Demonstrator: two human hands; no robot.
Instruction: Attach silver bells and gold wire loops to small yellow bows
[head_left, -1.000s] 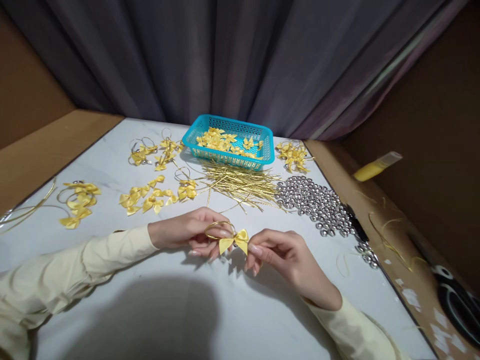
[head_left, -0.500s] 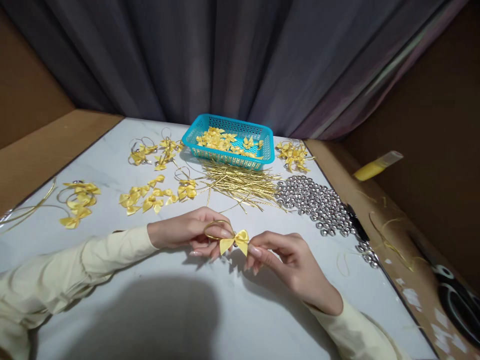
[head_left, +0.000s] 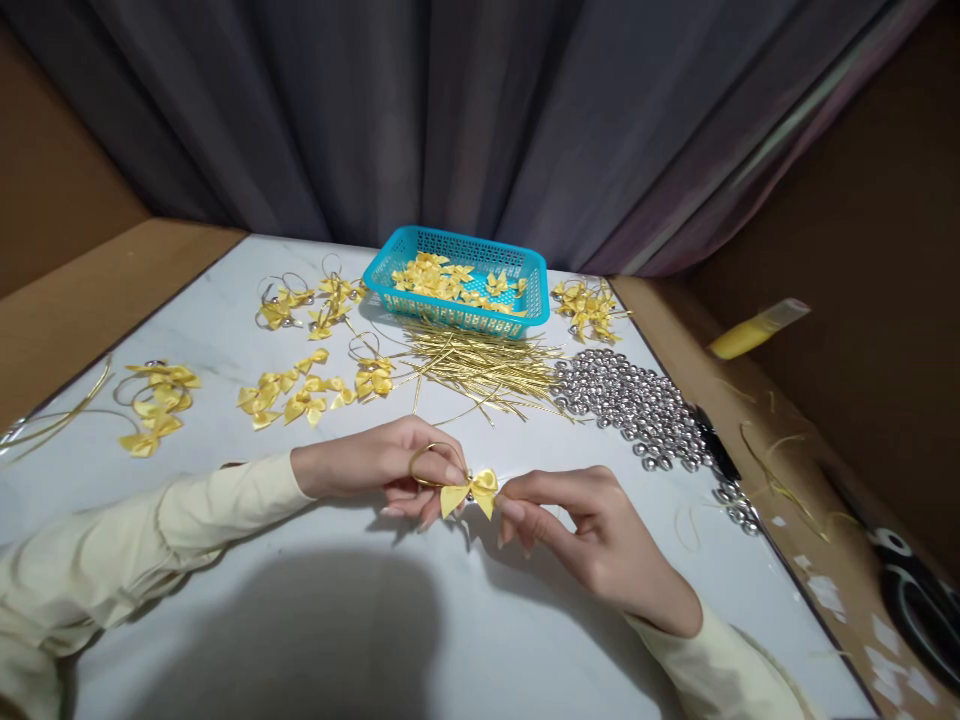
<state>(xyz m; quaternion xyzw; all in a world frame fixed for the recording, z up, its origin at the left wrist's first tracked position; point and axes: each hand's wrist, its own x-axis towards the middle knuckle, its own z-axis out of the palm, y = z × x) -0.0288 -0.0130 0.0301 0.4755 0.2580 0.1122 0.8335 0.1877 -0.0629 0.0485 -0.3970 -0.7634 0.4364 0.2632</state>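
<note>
A small yellow ribbon bow [head_left: 469, 494] is held between my two hands above the white table, with a tiny shiny bead at its middle. My left hand [head_left: 409, 466] is closed, thumb and fingers pinching the gold cord [head_left: 413, 462] just left of the bow; the cord curves in a loop over the thumb. My right hand [head_left: 592, 525] pinches with thumb and forefinger at the bow's right edge. The exact spot under those fingertips is hidden.
Beyond my hands are a blue basket [head_left: 381, 280] of yellow bows, a pile of cut gold cords [head_left: 480, 365] and many silver bells or beads [head_left: 630, 400]. Looped bows [head_left: 161, 400] lie at left. Black-handled scissors [head_left: 919, 610] and a yellow tube [head_left: 757, 328] are at right.
My right hand has shifted slightly right and down, and the bow has tilted a little. My left hand stays in nearly the same place with its pinch kept.
</note>
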